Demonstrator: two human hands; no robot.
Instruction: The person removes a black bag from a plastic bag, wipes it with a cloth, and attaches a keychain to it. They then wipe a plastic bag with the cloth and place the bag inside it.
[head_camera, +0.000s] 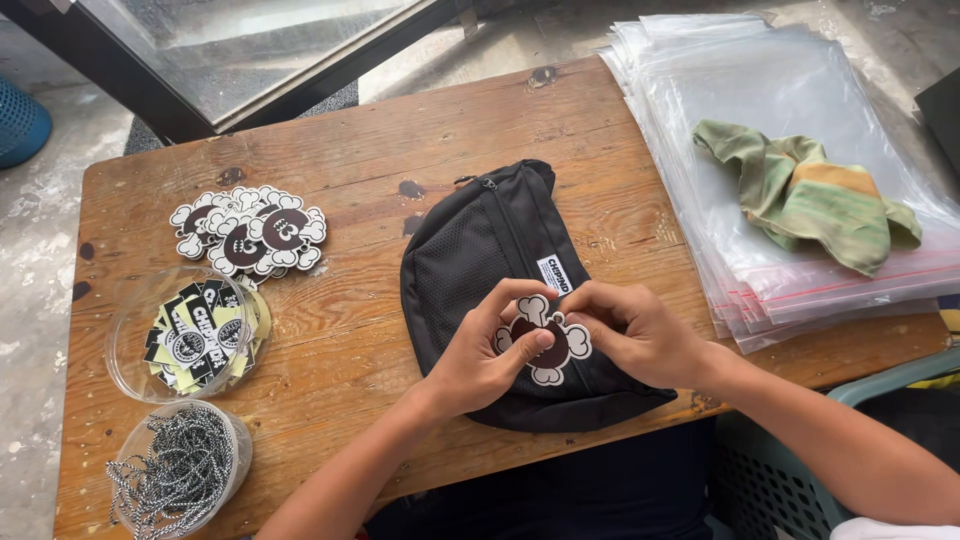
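On the table (340, 330), a black bag (480, 260) lies flat; left hand (490, 355) and right hand (640, 335) pinch a tag (548, 345) (skull-shaped) over its lower half.

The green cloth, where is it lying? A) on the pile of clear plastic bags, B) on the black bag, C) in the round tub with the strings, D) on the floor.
A: the crumpled green cloth lies on top of the pile of clear plastic bags at the table's right end, away from the black bag that both hands work over.
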